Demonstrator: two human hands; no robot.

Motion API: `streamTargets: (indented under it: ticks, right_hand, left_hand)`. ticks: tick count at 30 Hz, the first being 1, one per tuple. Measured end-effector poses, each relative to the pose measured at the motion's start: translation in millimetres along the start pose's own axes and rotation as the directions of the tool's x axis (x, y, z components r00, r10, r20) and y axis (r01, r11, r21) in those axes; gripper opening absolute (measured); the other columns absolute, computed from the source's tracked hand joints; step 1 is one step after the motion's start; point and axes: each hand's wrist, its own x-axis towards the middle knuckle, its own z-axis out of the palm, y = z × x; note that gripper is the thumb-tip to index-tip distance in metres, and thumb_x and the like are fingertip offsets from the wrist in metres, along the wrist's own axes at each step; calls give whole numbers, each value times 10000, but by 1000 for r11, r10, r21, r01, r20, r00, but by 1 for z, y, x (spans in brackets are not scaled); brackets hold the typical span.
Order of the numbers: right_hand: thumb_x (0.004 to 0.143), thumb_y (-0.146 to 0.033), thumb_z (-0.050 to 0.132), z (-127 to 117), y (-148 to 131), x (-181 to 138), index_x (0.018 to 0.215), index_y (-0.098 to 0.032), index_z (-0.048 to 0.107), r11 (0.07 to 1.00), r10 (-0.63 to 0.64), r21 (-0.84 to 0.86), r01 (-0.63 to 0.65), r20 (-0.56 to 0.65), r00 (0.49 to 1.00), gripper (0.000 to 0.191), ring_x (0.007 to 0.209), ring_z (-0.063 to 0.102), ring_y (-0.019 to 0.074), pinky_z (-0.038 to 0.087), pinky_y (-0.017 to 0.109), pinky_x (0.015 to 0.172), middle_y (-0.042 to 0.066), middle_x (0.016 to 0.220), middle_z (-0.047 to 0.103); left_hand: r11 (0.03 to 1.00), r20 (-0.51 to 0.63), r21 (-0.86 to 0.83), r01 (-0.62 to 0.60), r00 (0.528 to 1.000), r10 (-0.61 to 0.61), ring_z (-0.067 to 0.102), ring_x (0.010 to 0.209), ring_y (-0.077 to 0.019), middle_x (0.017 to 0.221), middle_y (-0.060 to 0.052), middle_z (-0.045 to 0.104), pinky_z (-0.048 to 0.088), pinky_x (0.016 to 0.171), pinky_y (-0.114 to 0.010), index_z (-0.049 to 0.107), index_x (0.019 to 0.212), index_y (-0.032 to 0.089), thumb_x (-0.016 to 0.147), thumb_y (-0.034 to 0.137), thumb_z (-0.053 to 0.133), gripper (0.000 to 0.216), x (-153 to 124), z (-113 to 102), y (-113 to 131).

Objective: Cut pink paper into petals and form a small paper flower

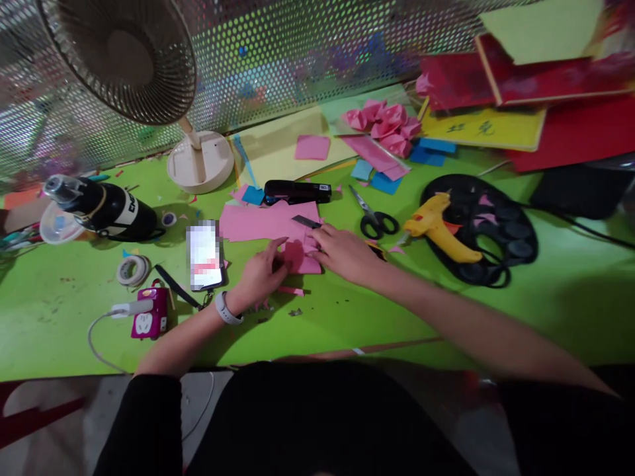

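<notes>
On the lime-green tabletop (387, 320), a small pink paper piece (296, 258) lies under the left hand (262, 274), fingers parted, and right hand (342, 250), seemingly holding a flat grey blade (304, 221); the likely fold needs pressing next.

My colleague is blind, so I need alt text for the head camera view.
A person's left hand touches pink paper on a green table while the right hand holds a flat, dark, blade-like tool. Nearby lie a phone, stapler, scissors and yellow glue gun; a fan stands behind.
</notes>
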Motion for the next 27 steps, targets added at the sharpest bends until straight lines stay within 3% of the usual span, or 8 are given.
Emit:
streamTargets:
  ticks: [8, 15, 22, 27]
  right_hand:
    - [969, -302, 593, -7, -11, 0, 1103, -183, 639, 998, 39, -56, -36, 54, 998, 185, 851, 695, 283, 547, 455, 750, 145, 1100, 662]
    - [951, -283, 618, -10, -16, -5, 1186, -151, 620, 997, 45, -66, -39, 92, 995, 270, 927, 680, 279, 531, 406, 745, 162, 1212, 627]
    - [921, -329, 679, -6, -12, -4, 1089, -190, 648, 991, 114, 50, -121, 126, 985, 220, 874, 688, 265, 495, 386, 713, 116, 1110, 690]
    - [912, -336, 681, -7, -12, -6, 882, -208, 639, 980, 67, 179, -87, 114, 991, 138, 824, 651, 239, 461, 370, 701, 78, 960, 696]
  left_hand:
    - [999, -15, 33, 0, 1000, 0, 637, 718, -166, 873, -53, 715, 508, 689, -314, 450, 1462, 110, 880, 134, 538, 589, -3, 1, 1]
    - [999, 83, -48, 22, 996, -18, 673, 742, -163, 954, -83, 746, 516, 671, -286, 410, 1493, 119, 867, 134, 536, 639, -7, -6, 5]
    - [994, 20, 110, -1, 1000, -1, 641, 718, -188, 847, -77, 719, 519, 698, -340, 463, 1445, 67, 874, 172, 557, 589, -9, -3, 0]
    - [998, -109, 69, -15, 994, 22, 657, 1041, -265, 1216, -184, 664, 551, 877, -428, 507, 1427, 110, 841, 209, 682, 620, -8, -1, -4]
